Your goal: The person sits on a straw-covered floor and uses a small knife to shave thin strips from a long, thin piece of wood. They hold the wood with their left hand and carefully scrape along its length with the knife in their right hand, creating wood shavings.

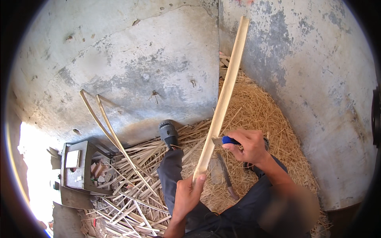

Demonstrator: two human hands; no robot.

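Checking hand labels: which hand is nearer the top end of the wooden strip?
Right. The right hand holds a blue-handled blade at the edge of the wooden strip, below its top end; the left hand grips the bottom end, farther away.

A rough workshop (heaped shavings [274, 131], peeling walls [166, 51]).

The person wears dark charcoal cloth trousers [170, 172] with long legs, softly creased over the thighs. On the left foot sits a dark grey, rounded slip-on shoe [168, 133] with small dark openings across its toe. The left hand [188, 195] and right hand [249, 146] are bare, as are the visible forearms; the right elbow area is blurred.
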